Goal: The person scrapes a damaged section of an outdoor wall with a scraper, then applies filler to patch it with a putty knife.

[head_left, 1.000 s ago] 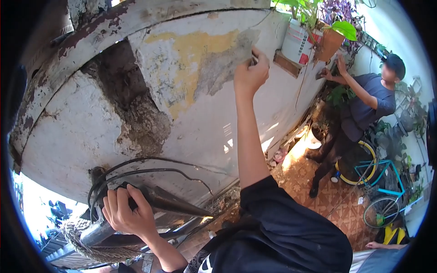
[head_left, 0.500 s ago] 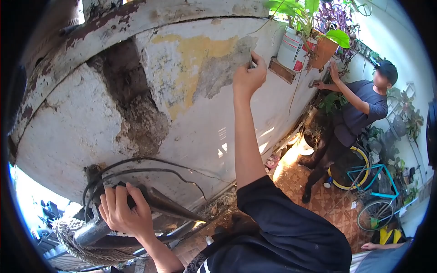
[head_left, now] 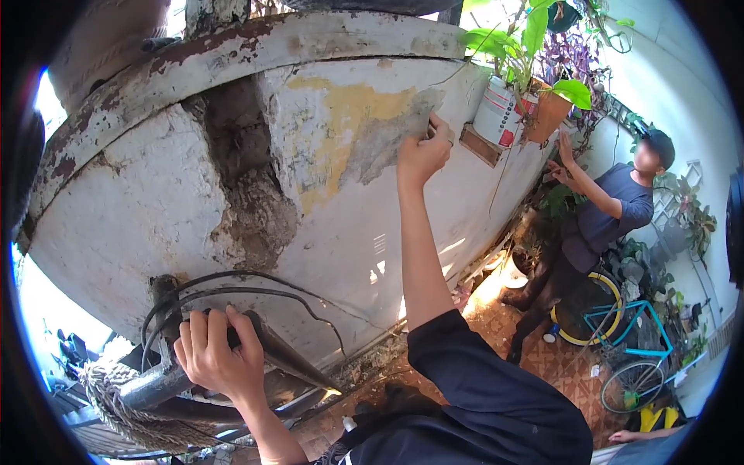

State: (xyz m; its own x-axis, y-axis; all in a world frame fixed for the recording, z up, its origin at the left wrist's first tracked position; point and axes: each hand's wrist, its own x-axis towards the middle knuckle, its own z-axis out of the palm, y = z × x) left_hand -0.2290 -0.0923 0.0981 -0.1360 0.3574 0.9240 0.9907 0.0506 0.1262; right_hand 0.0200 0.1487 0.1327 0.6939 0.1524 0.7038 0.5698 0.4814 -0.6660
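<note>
My right hand [head_left: 425, 155] is raised to the old white wall [head_left: 333, 248], its fingers closed on a small flat scraper [head_left: 430, 124]. Most of that tool is hidden in the grip; a thin edge shows against the wall. Around it the paint is off, leaving a grey bare patch [head_left: 377, 147] beside a yellowish patch [head_left: 325, 116]. Low on the left, my left hand [head_left: 221, 353] is wrapped over a dark metal pipe [head_left: 283, 349], close to two black cables [head_left: 248, 291].
A deep broken gap [head_left: 240, 155] runs down the wall. At right, a co-worker [head_left: 612, 201] faces the wall, beneath potted plants [head_left: 550, 112] and a white bucket [head_left: 496, 112]. A bicycle frame [head_left: 632, 325] lies farther right. Thick rope [head_left: 116, 403] wraps a pipe at lower left.
The camera view has shifted slightly, so the wall sits lower and farther right. My right hand stays at the grey patch's edge, and my left keeps its hold. The co-worker's lower hand has risen.
</note>
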